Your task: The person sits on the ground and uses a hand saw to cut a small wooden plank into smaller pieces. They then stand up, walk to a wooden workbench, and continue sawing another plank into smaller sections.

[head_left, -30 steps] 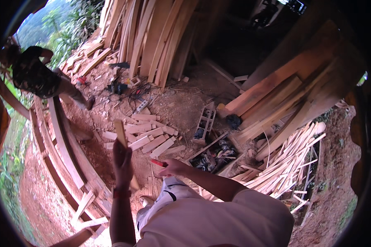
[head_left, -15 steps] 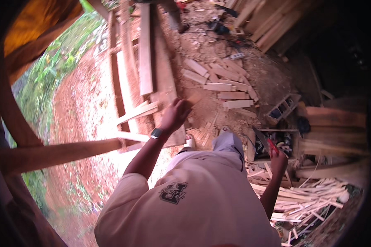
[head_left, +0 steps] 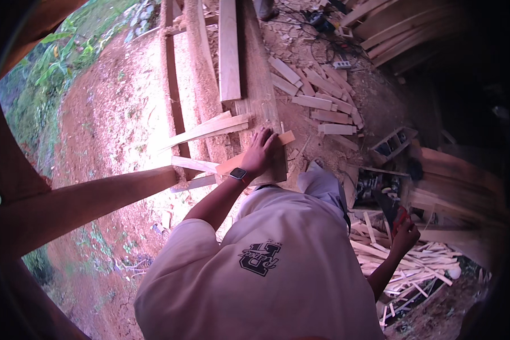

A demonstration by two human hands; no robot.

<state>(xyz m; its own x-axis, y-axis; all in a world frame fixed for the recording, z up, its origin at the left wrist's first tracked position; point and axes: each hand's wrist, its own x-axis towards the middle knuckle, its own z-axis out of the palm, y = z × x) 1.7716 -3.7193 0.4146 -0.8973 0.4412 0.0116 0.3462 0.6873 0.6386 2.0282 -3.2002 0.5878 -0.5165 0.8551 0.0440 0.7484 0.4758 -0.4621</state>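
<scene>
My left hand [head_left: 260, 152], with a dark watch on the wrist, presses down on a short pale wood strip [head_left: 285, 137] that lies across a wide plank [head_left: 259, 85] on the ground. Its fingers are curled over the strip. My right hand [head_left: 405, 231] hangs low at the right, closed around a red-handled tool [head_left: 392, 208] with a dark blade pointing up and left. The two hands are far apart, with my white shirt and grey trouser leg between them.
Long planks and poles [head_left: 229, 45] run away over red earth. Short cut boards [head_left: 323, 102] lie scattered behind. A pile of thin offcuts [head_left: 413, 266] sits at the right, beside a small wooden crate [head_left: 392, 144]. A thick pole [head_left: 79, 198] crosses the left.
The view has swung and I have bent closer to the planks. My left hand has come down onto the short strip. My right hand with the tool has dropped to my side.
</scene>
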